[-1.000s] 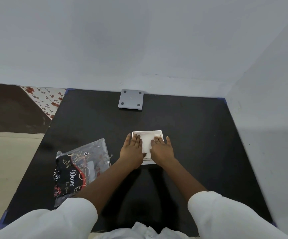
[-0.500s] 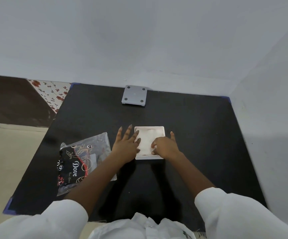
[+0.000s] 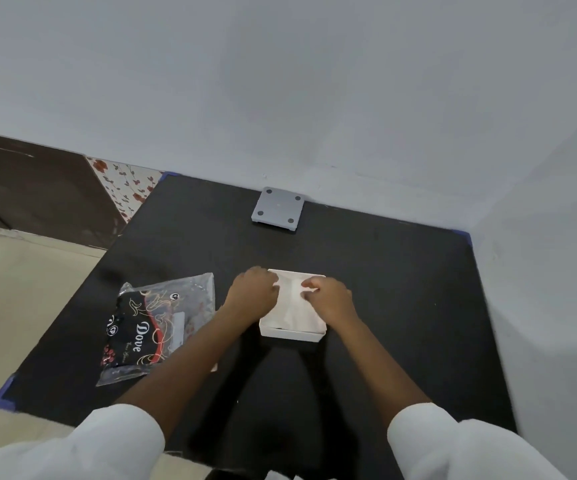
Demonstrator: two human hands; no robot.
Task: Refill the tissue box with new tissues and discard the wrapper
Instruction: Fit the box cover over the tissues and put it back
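Observation:
A white square tissue box (image 3: 289, 333) sits open-topped in the middle of the black table (image 3: 401, 289). White tissues (image 3: 294, 306) fill it. My left hand (image 3: 252, 296) rests at the box's left edge with its fingers curled onto the tissues. My right hand (image 3: 328, 297) is at the right edge, fingers pinched on the tissues near the far side. A clear plastic wrapper (image 3: 157, 323) with black and red "Dove" print lies flat on the table to the left, untouched.
A grey square lid or plate (image 3: 277, 209) with round feet lies at the table's far edge against the white wall. A second wall stands close on the right. Beyond the table's left edge is beige floor (image 3: 20, 289).
Both hands went from lying flat on the tissues to curling their fingers into them at the far side. The view has shifted slightly.

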